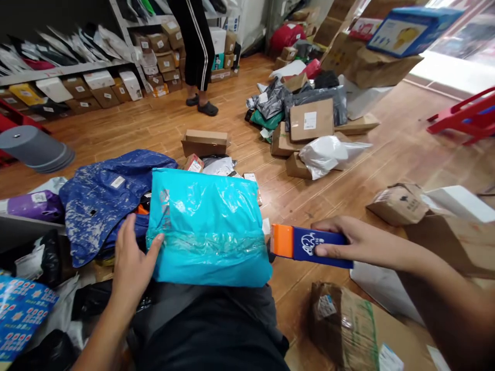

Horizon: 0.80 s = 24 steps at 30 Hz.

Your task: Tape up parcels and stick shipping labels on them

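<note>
A turquoise plastic mailer parcel (209,221) lies across my lap, with a shiny clear strip along its lower half. My left hand (133,257) is at its left edge, fingers apart, the thumb tip on or just over the parcel's edge. In my right hand (344,239) is a dark blue and orange handheld tool (323,247) with a white elephant logo. Its dark, toothed end points left, close to the parcel's right edge; its exact kind is unclear.
A camouflage-patterned blue sack (112,190) and a purple parcel (36,205) lie at left. Cardboard boxes (311,121) and bags are heaped on the wooden floor ahead; a taped carton (356,324) stands at right. Another person (197,46) stands near the loaded shelves (127,31).
</note>
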Tool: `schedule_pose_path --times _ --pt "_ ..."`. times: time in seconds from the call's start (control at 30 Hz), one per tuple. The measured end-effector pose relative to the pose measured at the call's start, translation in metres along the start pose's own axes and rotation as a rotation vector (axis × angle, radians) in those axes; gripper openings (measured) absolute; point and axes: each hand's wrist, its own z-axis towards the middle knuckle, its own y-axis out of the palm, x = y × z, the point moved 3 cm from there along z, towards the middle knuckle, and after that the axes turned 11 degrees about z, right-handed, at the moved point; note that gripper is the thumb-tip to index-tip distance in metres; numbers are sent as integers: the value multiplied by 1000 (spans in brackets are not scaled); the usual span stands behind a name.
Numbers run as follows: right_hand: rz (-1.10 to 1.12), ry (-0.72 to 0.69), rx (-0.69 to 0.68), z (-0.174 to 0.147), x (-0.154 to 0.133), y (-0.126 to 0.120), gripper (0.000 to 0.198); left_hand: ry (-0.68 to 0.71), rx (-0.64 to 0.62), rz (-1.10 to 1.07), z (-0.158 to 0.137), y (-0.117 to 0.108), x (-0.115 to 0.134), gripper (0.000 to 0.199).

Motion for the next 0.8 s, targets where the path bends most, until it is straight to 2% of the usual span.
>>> schedule_pose_path --times 0.03,0.07,0.13,0.2,0.3,0.37,0.47,0.57,0.7,0.8 --pt "12 2 -74 2 2 2 53 185 92 117 -7 0 22 96" --pt "24 1 -132 5 4 4 52 383 104 175 -15 7 44 91" --pt "36 -6 -160 10 9 6 54 712 9 243 -30 32 81 86" --pt "33 -7 -136 17 16 6 55 872 -58 342 -38 63 101 89" --pt "81 -4 -115 28 30 7 58 895 -85 477 -36 99 104 91" --pt "166 -2 -132 34 39 9 61 880 -82 522 -32 111 98 88" --pt "286 20 -188 38 56 9 63 882 -85 546 -28 114 90 88" --pt "302 33 -211 35 77 0 61 869 -109 539 -27 114 88 90" --pt "249 46 -118 29 111 -23 61 852 -111 512 -22 117 85 90" --pt "248 32 -59 35 129 -27 62 870 -79 503 -17 117 83 90"
